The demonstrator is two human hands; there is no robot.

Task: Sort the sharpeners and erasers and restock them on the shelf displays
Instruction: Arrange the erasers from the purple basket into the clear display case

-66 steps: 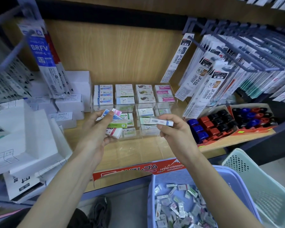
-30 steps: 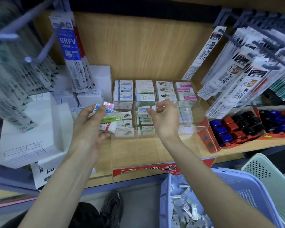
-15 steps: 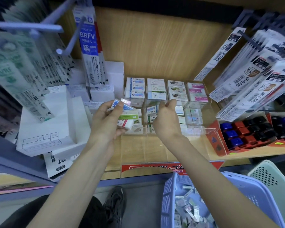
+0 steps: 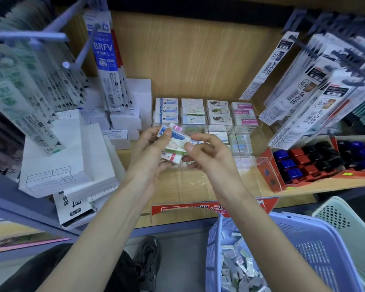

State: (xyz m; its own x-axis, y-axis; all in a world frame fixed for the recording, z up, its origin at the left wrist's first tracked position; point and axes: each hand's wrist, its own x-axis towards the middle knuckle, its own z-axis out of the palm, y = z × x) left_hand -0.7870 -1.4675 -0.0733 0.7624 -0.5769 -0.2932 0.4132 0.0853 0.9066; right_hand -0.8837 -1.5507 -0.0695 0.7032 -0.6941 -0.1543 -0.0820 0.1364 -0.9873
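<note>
Nearest the camera, a purple basket [image 4: 303, 239] holds loose wrapped erasers [image 4: 238, 268]. Both bare forearms reach up from the lower edge of the view and converge over the wooden shelf [image 4: 198, 60]. The left hand [image 4: 150, 152] is palm-up, with thumb and fingers clasped round a fanned stack of erasers [image 4: 171, 137]. The stack is held above the front of the clear display tray [image 4: 251, 144]. The erasers' long axes run roughly left to right, their right ends tipped slightly down. The right hand [image 4: 207, 157] curls in from the right. Its thumb and fingers pinch the right end of the green-banded eraser [image 4: 174, 150] in that stack. Behind it, neat rows of erasers [image 4: 207, 113] fill the tray's back compartments, long sides facing forward.
</note>
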